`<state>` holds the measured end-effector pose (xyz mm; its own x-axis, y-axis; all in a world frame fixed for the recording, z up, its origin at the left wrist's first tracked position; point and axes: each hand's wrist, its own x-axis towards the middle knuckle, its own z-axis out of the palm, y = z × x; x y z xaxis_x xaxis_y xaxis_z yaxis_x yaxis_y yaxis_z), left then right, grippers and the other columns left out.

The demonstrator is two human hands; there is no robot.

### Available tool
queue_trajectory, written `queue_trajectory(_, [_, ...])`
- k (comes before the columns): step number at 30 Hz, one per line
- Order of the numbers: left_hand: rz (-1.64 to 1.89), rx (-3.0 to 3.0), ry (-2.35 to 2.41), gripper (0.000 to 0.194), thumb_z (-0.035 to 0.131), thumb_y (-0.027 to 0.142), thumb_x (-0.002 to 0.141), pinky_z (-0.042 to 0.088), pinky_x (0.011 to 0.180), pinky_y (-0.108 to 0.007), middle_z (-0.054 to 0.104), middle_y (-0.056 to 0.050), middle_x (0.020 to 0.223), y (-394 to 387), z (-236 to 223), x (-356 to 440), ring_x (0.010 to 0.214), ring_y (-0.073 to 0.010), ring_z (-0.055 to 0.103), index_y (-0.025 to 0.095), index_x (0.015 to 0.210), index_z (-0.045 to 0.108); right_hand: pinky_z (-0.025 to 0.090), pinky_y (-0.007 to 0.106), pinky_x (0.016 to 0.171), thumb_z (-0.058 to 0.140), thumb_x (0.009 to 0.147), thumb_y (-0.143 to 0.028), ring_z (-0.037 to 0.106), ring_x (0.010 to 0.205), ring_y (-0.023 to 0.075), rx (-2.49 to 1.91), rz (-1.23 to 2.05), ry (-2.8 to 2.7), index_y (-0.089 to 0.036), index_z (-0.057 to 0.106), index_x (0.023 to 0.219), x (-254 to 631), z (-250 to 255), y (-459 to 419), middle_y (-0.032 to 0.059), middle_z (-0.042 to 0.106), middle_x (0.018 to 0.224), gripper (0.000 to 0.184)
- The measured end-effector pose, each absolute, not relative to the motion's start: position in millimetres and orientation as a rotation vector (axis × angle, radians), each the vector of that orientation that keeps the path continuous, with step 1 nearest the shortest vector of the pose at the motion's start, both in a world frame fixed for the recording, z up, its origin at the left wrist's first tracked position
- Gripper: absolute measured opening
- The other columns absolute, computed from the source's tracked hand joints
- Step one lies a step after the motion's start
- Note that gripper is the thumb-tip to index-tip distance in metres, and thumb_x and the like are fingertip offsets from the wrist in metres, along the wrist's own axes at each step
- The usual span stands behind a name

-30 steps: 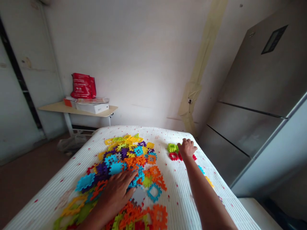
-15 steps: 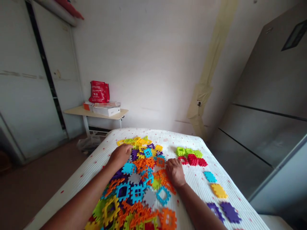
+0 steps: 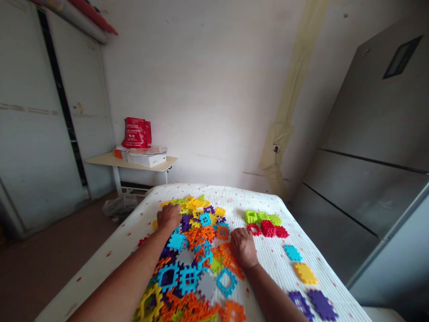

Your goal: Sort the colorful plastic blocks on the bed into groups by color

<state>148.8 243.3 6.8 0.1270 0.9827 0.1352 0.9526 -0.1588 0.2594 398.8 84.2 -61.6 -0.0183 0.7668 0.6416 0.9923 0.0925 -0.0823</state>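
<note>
A heap of colourful plastic interlocking tiles (image 3: 189, 278) with toothed edges, some with window cut-outs, lies on the white ribbed cover. At the heap's far left edge is my left hand (image 3: 169, 217), beside the yellow tiles (image 3: 194, 202). Its fingers curl downward, and what they hold, if anything, is hidden. My right hand (image 3: 244, 246) lies by the heap's right edge, near the orange tiles (image 3: 231, 257) and a red frame tile (image 3: 254, 229). Its fingers are bent under the palm, with their tips out of sight.
Right of the heap lie green tiles (image 3: 263, 217), stacked red tiles (image 3: 268, 228), a blue tile (image 3: 292, 253), a yellow tile (image 3: 305, 273) and purple tiles (image 3: 322, 305). A side table (image 3: 100, 159) with a red bag (image 3: 136, 133) stands far left; a grey refrigerator (image 3: 362, 134) stands right.
My left hand has shifted slightly left and turned at the heap's edge. My right hand stays near the same spot. The view has tilted up a little.
</note>
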Motion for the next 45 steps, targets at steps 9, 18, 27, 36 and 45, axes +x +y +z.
queue_trajectory(9, [0.592,2.059,1.820,0.027,0.057,0.038,0.082,0.048,0.084,-0.040,0.061,-0.006,0.096,240.6,24.2,140.2,0.092,-0.0185,0.058,0.014,0.095,0.060,0.029,0.028,0.070,0.047,0.085,-0.011,0.047,0.073,0.0156,-1.737,-0.532,-1.823,-0.018,0.057,0.067,398.6,-62.1,85.1,0.0021,0.057,0.070,0.022])
queue_trajectory(18, [0.973,1.641,1.299,0.025,0.057,0.037,0.081,0.047,0.061,-0.027,0.058,0.001,0.069,206.5,23.0,142.8,0.062,-0.0110,0.055,0.013,0.082,0.057,0.039,0.029,0.071,0.046,0.085,-0.017,0.053,0.074,0.0168,-1.630,-0.383,-1.759,-0.019,0.062,0.077,398.2,-61.2,83.3,0.0041,0.060,0.074,0.017])
queue_trajectory(27, [0.972,1.421,1.005,0.025,0.062,0.039,0.053,0.041,0.049,-0.024,0.051,0.003,0.052,147.0,11.5,176.1,0.050,-0.0122,0.050,0.019,0.058,0.048,0.047,0.026,0.061,0.061,0.075,-0.040,0.057,0.069,0.0150,-1.412,0.264,-1.482,-0.017,0.059,0.109,324.8,-22.0,69.7,0.0044,0.063,0.089,0.041])
queue_trajectory(36, [0.949,1.448,0.905,0.022,0.059,0.035,0.056,0.037,0.050,-0.022,0.043,0.006,0.051,135.9,4.7,181.5,0.050,-0.0099,0.043,0.019,0.058,0.045,0.047,0.027,0.063,0.064,0.073,-0.034,0.059,0.075,0.0174,-1.468,0.308,-1.353,-0.016,0.060,0.107,305.0,-29.8,74.4,0.0063,0.063,0.091,0.040])
queue_trajectory(45, [0.921,1.486,0.883,0.025,0.063,0.039,0.059,0.039,0.055,-0.023,0.048,0.003,0.056,141.8,-9.7,179.5,0.056,-0.0121,0.048,0.018,0.060,0.050,0.046,0.028,0.066,0.066,0.070,-0.036,0.056,0.076,0.0175,-1.503,0.297,-1.275,-0.018,0.060,0.101,305.8,-36.6,76.8,0.0035,0.061,0.086,0.037])
